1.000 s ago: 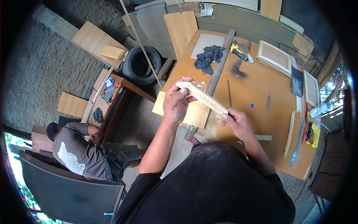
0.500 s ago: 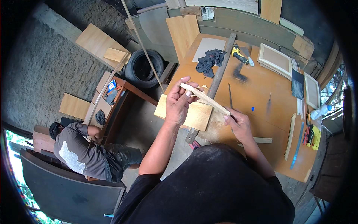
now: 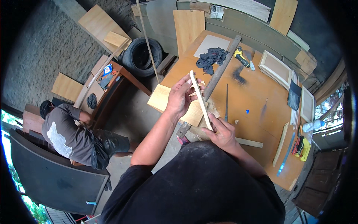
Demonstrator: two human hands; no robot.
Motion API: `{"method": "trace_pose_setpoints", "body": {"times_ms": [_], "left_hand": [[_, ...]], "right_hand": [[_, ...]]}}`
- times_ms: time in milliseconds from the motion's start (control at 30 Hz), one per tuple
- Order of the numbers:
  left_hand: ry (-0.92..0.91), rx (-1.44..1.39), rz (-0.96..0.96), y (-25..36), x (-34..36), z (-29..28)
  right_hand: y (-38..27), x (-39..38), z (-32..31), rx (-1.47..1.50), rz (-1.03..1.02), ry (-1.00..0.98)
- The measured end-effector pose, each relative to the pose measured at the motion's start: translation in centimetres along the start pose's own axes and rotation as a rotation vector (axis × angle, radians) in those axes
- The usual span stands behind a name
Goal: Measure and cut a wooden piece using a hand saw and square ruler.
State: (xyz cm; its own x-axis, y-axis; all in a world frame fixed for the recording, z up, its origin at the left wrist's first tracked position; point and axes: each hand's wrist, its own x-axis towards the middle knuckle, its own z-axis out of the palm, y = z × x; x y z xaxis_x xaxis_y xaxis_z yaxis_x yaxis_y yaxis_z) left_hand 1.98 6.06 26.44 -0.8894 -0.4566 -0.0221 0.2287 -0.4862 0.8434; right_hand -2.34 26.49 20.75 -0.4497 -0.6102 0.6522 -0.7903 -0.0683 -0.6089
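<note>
A narrow pale wooden strip (image 3: 198, 93) is held in the air, slanting steeply, over the near left part of the orange-brown worktable (image 3: 253, 123). My left hand (image 3: 179, 98) grips its far end with curled fingers and thumb; my right hand (image 3: 220, 132) grips the near end. Beneath them lies a light wooden board (image 3: 158, 97) on the table's left edge, beside a long metal bar (image 3: 227, 61). A thin dark tool (image 3: 226, 102) lies right of the strip, and another pale offcut (image 3: 251, 143) rests near my right forearm.
Black cloth (image 3: 209, 59), a yellow-black tool (image 3: 241, 58), pale frames (image 3: 276, 69), a bottle (image 3: 311, 127) and hand tools (image 3: 300, 147) lie on the table. A co-worker (image 3: 71, 132) bends at a bench (image 3: 112, 93) on the left. A tyre (image 3: 141, 58) and a leaning pole (image 3: 149, 48) stand behind.
The strip has swung from diagonal to nearly lengthwise in the picture and turned over slightly; my right hand moved left and down with it. The whole view shifted a little.
</note>
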Motion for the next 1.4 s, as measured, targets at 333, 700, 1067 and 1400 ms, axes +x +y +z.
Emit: {"method": "trace_pose_setpoints", "body": {"times_ms": [333, 700, 1067, 1400], "left_hand": [[0.115, -0.024, -0.129, -1.6, 0.3, -0.6], [0.22, 0.034, -0.026, -1.5, 0.8, -0.7], [0.337, 0.063, -0.042, -2.0, 1.0, -1.5], [0.389, 0.113, -0.058, -2.0, 1.1, -1.8]], "right_hand": [[-1.0, 0.6, 0.6, 0.18, -0.019, 0.016], [0.1, 0.2, 1.0, 0.794, 0.666, -0.107], [0.8, 0.1, 1.4, 0.835, 0.774, -0.382], [1.1, 0.4, 1.3, 1.127, 0.878, -0.414]]}}
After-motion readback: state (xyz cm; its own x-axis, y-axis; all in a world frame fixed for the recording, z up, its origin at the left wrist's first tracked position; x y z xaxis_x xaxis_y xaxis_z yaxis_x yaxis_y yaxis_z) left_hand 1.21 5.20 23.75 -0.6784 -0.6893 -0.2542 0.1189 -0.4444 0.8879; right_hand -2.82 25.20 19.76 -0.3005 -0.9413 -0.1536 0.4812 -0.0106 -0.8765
